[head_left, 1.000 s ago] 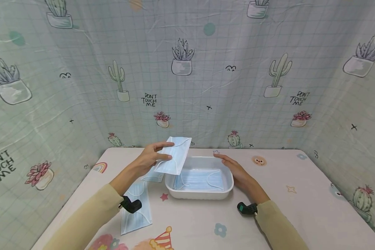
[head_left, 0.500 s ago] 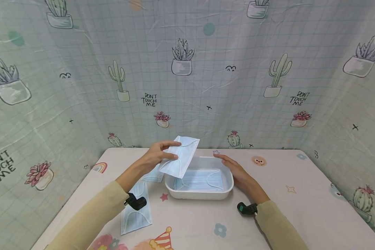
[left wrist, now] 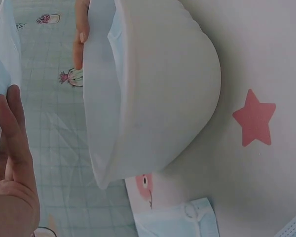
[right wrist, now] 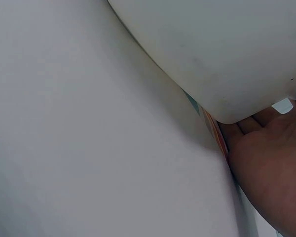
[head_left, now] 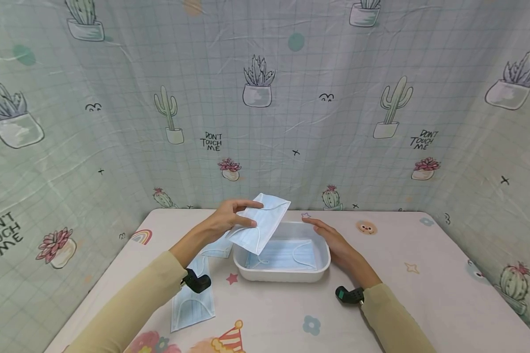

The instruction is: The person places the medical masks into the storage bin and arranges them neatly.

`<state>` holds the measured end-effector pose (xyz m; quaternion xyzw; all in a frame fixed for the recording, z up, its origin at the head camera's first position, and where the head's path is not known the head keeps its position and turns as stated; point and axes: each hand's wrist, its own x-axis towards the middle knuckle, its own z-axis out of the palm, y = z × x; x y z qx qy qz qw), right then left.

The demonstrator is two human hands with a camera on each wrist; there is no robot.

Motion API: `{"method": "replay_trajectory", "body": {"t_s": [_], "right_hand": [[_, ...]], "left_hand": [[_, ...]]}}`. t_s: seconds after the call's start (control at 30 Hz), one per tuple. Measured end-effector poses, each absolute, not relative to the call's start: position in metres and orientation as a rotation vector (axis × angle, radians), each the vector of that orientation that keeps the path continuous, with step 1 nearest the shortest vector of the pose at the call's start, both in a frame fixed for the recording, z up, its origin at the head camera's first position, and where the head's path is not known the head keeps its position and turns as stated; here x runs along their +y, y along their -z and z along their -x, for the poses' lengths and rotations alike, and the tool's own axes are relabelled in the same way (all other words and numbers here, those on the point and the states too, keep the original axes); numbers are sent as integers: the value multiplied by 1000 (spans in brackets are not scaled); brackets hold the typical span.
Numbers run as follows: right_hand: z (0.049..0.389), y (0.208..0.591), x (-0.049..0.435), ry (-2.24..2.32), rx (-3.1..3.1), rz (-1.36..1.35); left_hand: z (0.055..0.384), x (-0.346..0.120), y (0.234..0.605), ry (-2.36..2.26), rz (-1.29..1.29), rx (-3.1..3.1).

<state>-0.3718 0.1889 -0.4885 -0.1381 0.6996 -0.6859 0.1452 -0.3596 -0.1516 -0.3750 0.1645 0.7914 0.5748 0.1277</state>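
Note:
My left hand (head_left: 226, 218) pinches a pale blue face mask (head_left: 267, 220) between thumb and fingers. That mask hangs tilted over the back left of a white plastic tub (head_left: 280, 276), above its rim. Inside the tub lies at least one blue mask (head_left: 284, 255), its ear loops showing. My right hand (head_left: 339, 247) rests against the tub's right side, fingers stretched along it; in the right wrist view its palm (right wrist: 271, 158) is beside the tub wall, with the fingertips hidden. In the left wrist view, the held mask (left wrist: 5, 49) is partly cut off.
Left of the tub, a mask (head_left: 193, 309) lies flat on the table, with another mask (head_left: 217, 249) behind it, partly covered by my left arm and the held mask. The white patterned tablecloth (head_left: 274, 323) meets a printed curtain (head_left: 291, 122) at the back.
My left hand has moved right with the mask, bringing it further over the tub and tilting it more. The right hand and tub have stayed put.

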Motion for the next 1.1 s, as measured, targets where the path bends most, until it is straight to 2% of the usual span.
{"method": "replay_trajectory", "body": {"t_s": [1.1], "right_hand": [[371, 488, 189, 1973, 2020, 409]], "left_hand": [[376, -126, 365, -1394, -700, 2315]]}}
